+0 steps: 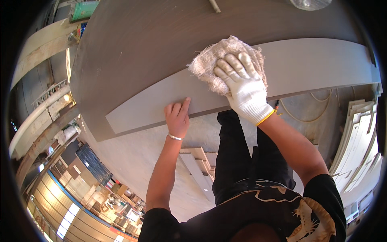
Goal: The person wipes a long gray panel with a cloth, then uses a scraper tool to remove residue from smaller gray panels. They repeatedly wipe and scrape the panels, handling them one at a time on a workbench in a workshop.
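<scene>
A long grey board (318, 62) lies on a wide brown tabletop (133, 44) along its near side. My right hand (244, 86), in a white knit glove with a yellow cuff edge, presses a frayed beige rag (209, 62) against the board's middle. The gloved fingers lie spread over the rag, and folds of cloth bunch around them. Farther left, my bare left hand (177, 117) rests at the board's near edge. Its index finger is stretched out on the grey face and the other fingers bend slightly. A silver bangle (175, 137) circles that wrist.
At the far edge sits a clear plastic object (310, 3), near a short pale stick (215, 5). Boards (195, 169) lie on the floor left of my legs. White panels (354, 137) are stacked at the right. A hose (300, 119) curves across the floor.
</scene>
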`<state>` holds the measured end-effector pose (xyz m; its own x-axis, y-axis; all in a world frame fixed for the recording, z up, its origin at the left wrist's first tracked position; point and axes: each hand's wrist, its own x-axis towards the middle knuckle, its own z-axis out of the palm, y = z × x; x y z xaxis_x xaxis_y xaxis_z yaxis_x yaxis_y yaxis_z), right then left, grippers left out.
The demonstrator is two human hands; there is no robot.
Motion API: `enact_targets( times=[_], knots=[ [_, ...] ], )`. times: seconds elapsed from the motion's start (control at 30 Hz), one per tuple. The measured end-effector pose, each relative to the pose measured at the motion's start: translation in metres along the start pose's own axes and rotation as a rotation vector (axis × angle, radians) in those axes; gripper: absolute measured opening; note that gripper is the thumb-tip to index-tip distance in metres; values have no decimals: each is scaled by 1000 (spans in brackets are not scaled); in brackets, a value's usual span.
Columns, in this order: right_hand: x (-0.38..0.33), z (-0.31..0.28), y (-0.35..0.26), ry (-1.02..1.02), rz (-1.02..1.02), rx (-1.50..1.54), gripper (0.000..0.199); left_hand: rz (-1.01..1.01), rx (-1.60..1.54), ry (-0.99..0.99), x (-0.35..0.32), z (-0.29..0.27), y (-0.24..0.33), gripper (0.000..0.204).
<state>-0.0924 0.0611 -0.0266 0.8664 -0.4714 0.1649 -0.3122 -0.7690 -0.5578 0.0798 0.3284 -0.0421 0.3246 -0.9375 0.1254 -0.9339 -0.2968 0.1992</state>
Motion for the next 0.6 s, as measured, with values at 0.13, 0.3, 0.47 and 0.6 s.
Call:
enact_targets(
  times=[0.13, 0.3, 0.47, 0.6],
  knots=[
    [-2, 8, -6, 52, 34, -9, 53, 8, -32, 70, 3, 0, 2, 52],
    [-9, 9, 2, -46, -38, -26, 63, -47, -6, 18, 4, 2, 10, 51],
    [19, 25, -46, -150, 54, -72, 51, -325, -182, 240, -16, -7, 38, 35],
    [31, 69, -116, -407, -231, 241, 51, -749, -403, 479, -58, -29, 49, 15]
  ],
)
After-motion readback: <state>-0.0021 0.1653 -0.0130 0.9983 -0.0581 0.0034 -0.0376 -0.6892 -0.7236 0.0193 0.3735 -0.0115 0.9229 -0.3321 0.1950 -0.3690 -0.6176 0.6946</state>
